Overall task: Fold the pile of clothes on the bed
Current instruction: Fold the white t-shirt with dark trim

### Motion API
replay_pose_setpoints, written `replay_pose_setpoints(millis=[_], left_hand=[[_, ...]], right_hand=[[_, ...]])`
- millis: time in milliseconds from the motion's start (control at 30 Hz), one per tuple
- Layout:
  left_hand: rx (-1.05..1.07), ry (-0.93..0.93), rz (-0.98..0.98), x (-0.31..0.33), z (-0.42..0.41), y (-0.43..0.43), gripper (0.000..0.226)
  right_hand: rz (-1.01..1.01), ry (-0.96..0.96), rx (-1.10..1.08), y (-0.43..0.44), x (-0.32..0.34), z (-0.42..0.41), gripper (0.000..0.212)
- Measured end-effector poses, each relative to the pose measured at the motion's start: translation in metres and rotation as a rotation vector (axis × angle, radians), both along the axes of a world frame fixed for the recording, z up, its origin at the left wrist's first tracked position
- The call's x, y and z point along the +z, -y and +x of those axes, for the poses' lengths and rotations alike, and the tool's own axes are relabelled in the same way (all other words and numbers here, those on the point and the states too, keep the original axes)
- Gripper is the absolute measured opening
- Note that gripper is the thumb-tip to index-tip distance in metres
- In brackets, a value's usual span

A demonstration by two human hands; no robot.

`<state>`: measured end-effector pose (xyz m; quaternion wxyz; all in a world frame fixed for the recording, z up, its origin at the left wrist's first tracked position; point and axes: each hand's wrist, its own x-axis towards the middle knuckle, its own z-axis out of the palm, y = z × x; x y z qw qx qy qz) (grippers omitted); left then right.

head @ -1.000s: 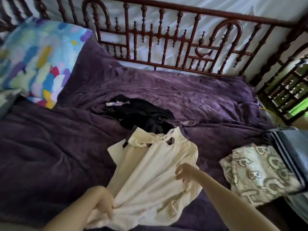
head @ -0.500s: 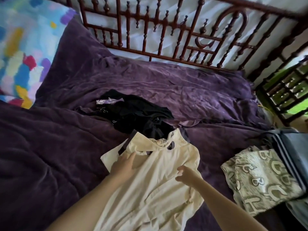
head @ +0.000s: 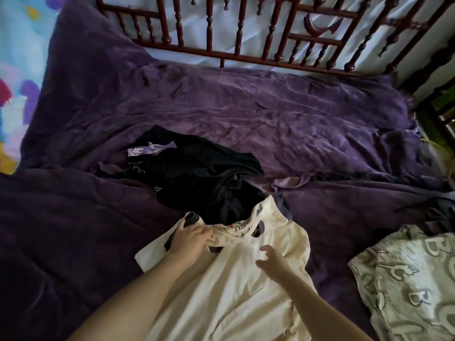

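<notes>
A cream shirt (head: pixel 236 286) lies spread on the purple bedspread (head: pixel 270 114), its printed collar pointing away from me. My left hand (head: pixel 190 238) grips the shirt's left shoulder next to the collar, fingers curled into the fabric. Over the shirt's chest hovers my right hand (head: pixel 272 258), fingers loosely bent and holding nothing. Just beyond the collar sits a rumpled pile of black clothes (head: pixel 197 178) with white and purple print.
A grey-and-cream patterned garment (head: pixel 406 281) lies at the right. A dark wooden spindle bed rail (head: pixel 246 33) runs along the far side. A multicoloured pillow (head: pixel 14 70) sits at the far left.
My left hand moved from the shirt's hem up to its left shoulder and took hold by the collar. My right hand let go of the fabric. The view tilted down and closer.
</notes>
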<state>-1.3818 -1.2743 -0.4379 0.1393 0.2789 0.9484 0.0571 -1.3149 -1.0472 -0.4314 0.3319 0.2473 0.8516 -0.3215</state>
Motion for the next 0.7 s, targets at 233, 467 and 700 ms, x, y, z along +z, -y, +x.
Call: replay_pose_setpoints(millis=[233, 467, 700], left_hand=[[0.504, 0.426, 0.464, 0.025, -0.021, 0.008, 0.022], [1.069, 0.576, 0.65, 0.024, 0.028, 0.09, 0.023], [0.684, 0.616, 0.222, -0.009, 0.096, 0.101, 0.083]], right_hand=[[0.005, -0.034, 0.004, 0.007, -0.01, 0.007, 0.045], [0.074, -0.195, 0.114, 0.015, 0.007, 0.013, 0.046], [0.092, -0.222, 0.381, 0.052, 0.008, 0.008, 0.072]])
